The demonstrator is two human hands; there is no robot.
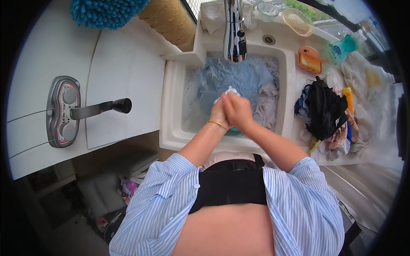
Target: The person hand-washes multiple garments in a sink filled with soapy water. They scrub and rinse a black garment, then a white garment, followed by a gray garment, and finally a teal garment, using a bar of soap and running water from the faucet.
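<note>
Over a white sink basin [286,96] of soapy water, my left hand [220,112] and my right hand [238,110] press together around a small wet white cloth [231,91]. Bits of the cloth stick out past the fingers; the rest is hidden in the hands. Light-blue fabric [221,76] lies in the water beyond them, and pale greyish fabric [266,105] lies at the basin's right side. Something teal shows in the water below my wrists, mostly hidden. A chrome faucet [235,35] hangs over the basin's far side.
Right of the basin lie black garments [323,105], other clothes and a yellow tube [348,99]. Behind them stand an orange fish-shaped soap dish [310,60] and a teal bottle [341,49]. A grey clothesline reel [64,112] with a crank is at the left, a blue chenille mitt [107,11] above.
</note>
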